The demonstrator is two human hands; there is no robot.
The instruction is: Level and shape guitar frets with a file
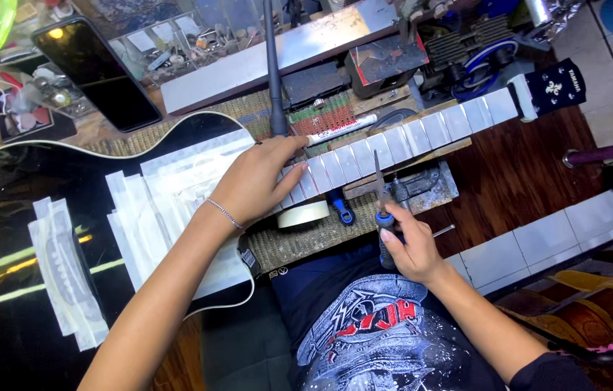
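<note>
The black, glossy-bodied guitar lay flat across the bench, its long axis running from 8 o'clock up to 2 o'clock. Its neck, with the fretboard covered in pale masking-tape strips between the frets, pointed toward 2 o'clock, ending in the dark headstock at the far right. More pale tape strips covered the body near the neck joint.

The left hand came in from 7 o'clock, forearm stretched over the guitar body, palm down. Its fingers were partly curled and pressed on the lower end of the fretboard; it seemed to pinch a white marker pen lying along the neck's far edge, though how firmly, I could not tell. A thin silver bracelet sat on the wrist.

The right hand rose from 5 o'clock, closed in a fist round the dark handle of a slim metal file with a blue collar. The blade pointed up toward 12 o'clock, its tip touching the near edge of the fretboard.

A roll of white tape rested just below the neck, at 6 o'clock from the left hand. A black smartphone lay at 10 o'clock, well apart.
</note>
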